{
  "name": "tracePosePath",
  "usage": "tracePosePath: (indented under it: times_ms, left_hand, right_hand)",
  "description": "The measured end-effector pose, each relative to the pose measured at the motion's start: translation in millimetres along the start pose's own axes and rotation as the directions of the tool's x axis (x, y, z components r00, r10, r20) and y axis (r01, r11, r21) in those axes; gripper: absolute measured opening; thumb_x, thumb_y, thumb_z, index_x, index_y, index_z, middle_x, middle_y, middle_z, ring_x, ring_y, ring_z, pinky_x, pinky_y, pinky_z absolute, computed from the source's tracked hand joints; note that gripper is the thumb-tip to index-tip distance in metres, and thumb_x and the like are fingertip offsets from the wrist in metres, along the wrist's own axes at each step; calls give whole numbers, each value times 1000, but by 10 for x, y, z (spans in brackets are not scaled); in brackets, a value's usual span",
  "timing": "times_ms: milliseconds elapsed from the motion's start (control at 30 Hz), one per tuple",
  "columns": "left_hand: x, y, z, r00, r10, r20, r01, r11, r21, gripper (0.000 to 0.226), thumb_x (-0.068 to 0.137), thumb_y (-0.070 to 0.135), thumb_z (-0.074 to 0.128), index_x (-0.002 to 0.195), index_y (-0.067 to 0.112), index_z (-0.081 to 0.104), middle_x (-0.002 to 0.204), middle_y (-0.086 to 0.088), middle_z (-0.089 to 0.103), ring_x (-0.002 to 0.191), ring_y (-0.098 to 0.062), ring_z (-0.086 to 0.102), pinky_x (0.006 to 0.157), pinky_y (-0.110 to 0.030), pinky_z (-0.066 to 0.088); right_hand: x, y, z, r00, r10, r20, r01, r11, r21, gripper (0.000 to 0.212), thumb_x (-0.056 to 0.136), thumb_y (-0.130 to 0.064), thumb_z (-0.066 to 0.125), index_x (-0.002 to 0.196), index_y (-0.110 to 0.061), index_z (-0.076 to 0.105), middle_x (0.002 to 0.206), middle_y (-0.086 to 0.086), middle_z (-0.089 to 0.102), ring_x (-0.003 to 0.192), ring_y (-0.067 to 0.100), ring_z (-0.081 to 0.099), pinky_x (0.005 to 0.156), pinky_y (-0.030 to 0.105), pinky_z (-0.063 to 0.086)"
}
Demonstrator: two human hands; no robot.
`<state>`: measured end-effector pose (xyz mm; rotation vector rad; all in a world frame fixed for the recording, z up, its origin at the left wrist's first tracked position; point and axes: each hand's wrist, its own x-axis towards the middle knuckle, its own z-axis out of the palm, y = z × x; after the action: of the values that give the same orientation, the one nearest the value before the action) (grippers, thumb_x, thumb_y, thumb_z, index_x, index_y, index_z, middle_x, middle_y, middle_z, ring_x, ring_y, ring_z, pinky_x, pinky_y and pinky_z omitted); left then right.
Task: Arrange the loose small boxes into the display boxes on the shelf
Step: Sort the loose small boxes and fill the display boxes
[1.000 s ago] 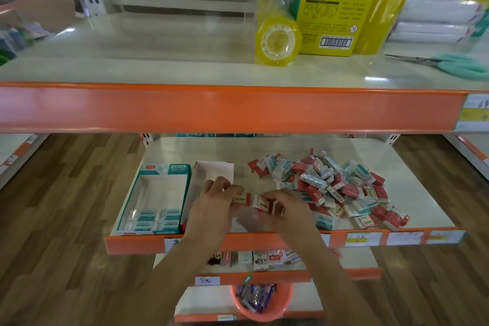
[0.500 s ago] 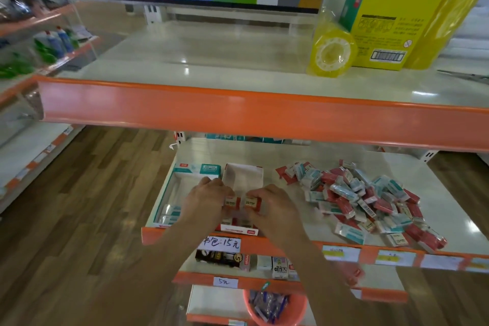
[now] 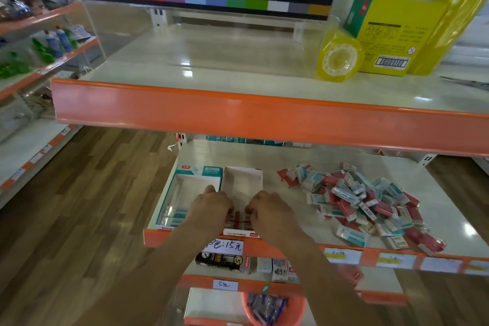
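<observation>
Two display boxes stand side by side at the front left of the middle shelf (image 3: 291,156). The teal display box (image 3: 185,185) holds a few teal small boxes at its front. The white display box (image 3: 242,180) beside it holds red small boxes (image 3: 238,219) at its front. My left hand (image 3: 209,206) and my right hand (image 3: 270,212) are both inside the white box's front end, fingers curled down onto those red boxes. A heap of loose red and teal small boxes (image 3: 365,204) lies on the shelf to the right.
An orange-edged upper shelf (image 3: 264,119) overhangs the work area and carries a yellow tape roll (image 3: 337,57) and a yellow carton (image 3: 383,34). Lower shelves hold more packs, and an orange bucket (image 3: 272,309) sits at the bottom. Another shelf rack stands at the left.
Both hands carried red small boxes from beside the heap leftwards and lowered them into the front of the white display box. The camera view shifted left.
</observation>
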<state>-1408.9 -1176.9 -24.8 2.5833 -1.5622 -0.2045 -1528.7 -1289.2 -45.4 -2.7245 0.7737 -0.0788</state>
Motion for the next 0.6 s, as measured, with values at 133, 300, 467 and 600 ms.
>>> tracePosePath:
  times_ms: [133, 300, 467, 600]
  left_hand:
    - [10, 16, -6, 1000, -28, -12, 28, 1000, 12, 21, 91, 24, 56, 110, 29, 63, 105, 0, 59, 96, -16, 51, 86, -30, 48]
    - [74, 111, 15, 993, -73, -91, 69, 997, -41, 25, 92, 23, 55, 115, 29, 61, 112, -1, 57, 98, -19, 53, 86, -31, 47]
    - [165, 350, 53, 972, 45, -230, -66, 994, -84, 28, 89, 15, 55, 113, 25, 66, 116, 0, 60, 110, -24, 52, 89, -34, 47]
    - [239, 626, 111, 948, 154, -277, -173, 984, -43, 29, 89, 19, 52, 113, 23, 67, 119, -1, 60, 115, -24, 49, 102, -34, 32]
  right_hand:
    - [-11, 2, -3, 1000, -22, -6, 22, 1000, 2, 33, 92, -14, 50, 115, -27, 69, 121, -6, 59, 104, 17, 49, 86, 32, 49]
    - [-111, 48, 40, 955, 12, -296, 17, 995, 94, 30, 92, -17, 52, 115, -28, 69, 122, -11, 60, 101, 13, 57, 84, 26, 51]
    - [-228, 266, -19, 862, 90, -499, -1, 984, 175, 26, 75, -1, 69, 94, -17, 74, 105, -1, 68, 85, 15, 66, 70, 21, 52]
    - [-338, 528, -47, 877, 231, -421, -147, 963, 224, 30, 81, -4, 64, 109, -11, 70, 126, 6, 60, 95, 23, 67, 74, 29, 55]
